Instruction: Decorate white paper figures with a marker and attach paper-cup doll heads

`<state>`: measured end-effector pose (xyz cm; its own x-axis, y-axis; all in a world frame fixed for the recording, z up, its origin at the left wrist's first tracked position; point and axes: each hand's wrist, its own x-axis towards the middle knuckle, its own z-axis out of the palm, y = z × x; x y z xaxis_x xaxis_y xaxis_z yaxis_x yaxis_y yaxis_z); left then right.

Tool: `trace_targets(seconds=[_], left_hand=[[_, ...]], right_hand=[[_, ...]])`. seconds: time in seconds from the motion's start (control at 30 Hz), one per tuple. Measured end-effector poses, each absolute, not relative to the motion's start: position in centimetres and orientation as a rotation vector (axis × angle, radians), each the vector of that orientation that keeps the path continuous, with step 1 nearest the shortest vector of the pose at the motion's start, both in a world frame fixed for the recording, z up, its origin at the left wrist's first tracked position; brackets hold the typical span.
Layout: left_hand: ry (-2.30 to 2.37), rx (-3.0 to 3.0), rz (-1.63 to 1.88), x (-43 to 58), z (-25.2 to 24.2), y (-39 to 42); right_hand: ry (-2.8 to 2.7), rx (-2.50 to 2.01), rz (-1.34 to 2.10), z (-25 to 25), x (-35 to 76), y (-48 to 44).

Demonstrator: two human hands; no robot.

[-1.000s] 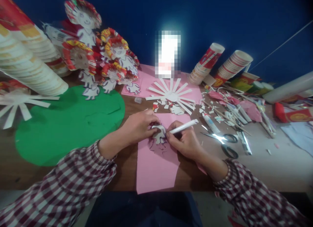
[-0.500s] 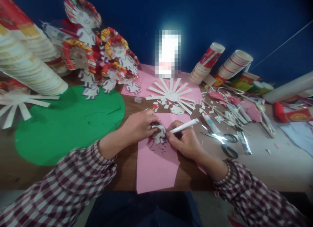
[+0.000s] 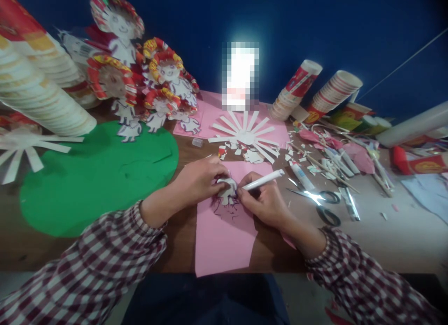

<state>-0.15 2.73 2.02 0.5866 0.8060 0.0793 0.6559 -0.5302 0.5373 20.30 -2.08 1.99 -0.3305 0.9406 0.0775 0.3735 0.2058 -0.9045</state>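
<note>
A small white paper cutout [image 3: 228, 190] lies on a pink sheet [image 3: 224, 243] that bears dark pen marks below it. From the left, my left hand [image 3: 198, 182] pinches the cutout's upper left edge between thumb and fingers. My right hand [image 3: 264, 201] grips a white marker [image 3: 263, 179], its tip hidden by my fingers at the cutout's right edge. Behind the hands, a white paper piece with radiating strips [image 3: 246, 136] rests on more pink paper [image 3: 206, 110].
A green oval sheet [image 3: 98, 185], stacked cups [image 3: 52, 96] and paper figures [image 3: 122, 49] occupy the left. Black-handled scissors [image 3: 318, 201], a glue tube [image 3: 301, 176], paper scraps and sticks lie right. More cup stacks [image 3: 332, 96] stand behind, near a blue wall.
</note>
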Motion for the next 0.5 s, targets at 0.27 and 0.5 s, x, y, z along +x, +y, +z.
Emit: trace_targets(seconds=[0.27, 0.5], left_hand=[[1.160, 2.366, 0.456, -0.18, 1.90, 2.74], [1.159, 2.375, 0.448, -0.16, 1.92, 2.76]], right_hand=[[-1.832, -1.206, 1.104, 1.98, 20.27, -2.12], [-1.868, -1.195, 1.057, 2.20, 20.21, -2.07]])
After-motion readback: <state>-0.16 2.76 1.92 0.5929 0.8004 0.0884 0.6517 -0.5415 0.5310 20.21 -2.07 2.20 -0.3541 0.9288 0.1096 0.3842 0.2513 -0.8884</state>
